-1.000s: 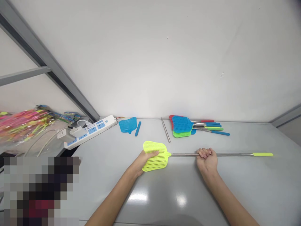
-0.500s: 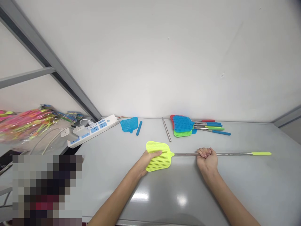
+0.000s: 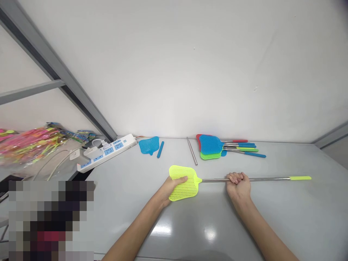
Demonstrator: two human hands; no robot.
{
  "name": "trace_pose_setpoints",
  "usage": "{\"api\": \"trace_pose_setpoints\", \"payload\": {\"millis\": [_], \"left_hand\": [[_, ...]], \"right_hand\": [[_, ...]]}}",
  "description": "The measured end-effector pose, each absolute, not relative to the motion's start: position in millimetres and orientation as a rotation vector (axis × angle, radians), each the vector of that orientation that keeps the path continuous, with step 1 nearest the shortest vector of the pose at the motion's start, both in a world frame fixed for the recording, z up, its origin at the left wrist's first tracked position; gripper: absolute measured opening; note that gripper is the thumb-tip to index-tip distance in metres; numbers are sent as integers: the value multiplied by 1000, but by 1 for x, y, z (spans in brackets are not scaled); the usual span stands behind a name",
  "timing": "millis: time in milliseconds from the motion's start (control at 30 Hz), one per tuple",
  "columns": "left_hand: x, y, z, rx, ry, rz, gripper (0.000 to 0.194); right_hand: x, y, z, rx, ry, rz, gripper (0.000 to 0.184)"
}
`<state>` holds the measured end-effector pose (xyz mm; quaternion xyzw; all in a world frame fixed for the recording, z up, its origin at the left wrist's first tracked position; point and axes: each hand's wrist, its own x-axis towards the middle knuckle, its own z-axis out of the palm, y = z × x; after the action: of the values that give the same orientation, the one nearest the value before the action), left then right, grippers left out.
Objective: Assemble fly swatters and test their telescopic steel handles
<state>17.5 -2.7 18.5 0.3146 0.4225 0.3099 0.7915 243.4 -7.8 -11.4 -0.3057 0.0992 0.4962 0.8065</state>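
A yellow fly swatter lies across the grey table with its mesh head (image 3: 187, 181) to the left and its long metal rod (image 3: 269, 178) stretched out to the right, ending in a yellow grip (image 3: 300, 178). My left hand (image 3: 170, 187) clasps the left edge of the mesh head, thumb on top. My right hand (image 3: 238, 185) is a fist wrapped around the rod a short way from the head.
At the back lie a stack of finished swatters (image 3: 214, 146) in blue, green and red, a loose metal rod (image 3: 191, 150), a blue mesh head (image 3: 148, 145) with a blue grip (image 3: 160, 149), and a white power strip (image 3: 107, 151). Bagged colourful parts (image 3: 29, 143) sit far left.
The swatter and both hands have shifted slightly to the right, and the far yellow grip sits a little closer in. The grips of both hands are unchanged.
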Motion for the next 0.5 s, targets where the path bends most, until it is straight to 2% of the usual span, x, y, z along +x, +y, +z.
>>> {"api": "trace_pose_setpoints", "payload": {"millis": [500], "left_hand": [[15,-2,21,634,861,690,39]], "right_hand": [[242,-8,-16,-632,243,1094,25]]}}
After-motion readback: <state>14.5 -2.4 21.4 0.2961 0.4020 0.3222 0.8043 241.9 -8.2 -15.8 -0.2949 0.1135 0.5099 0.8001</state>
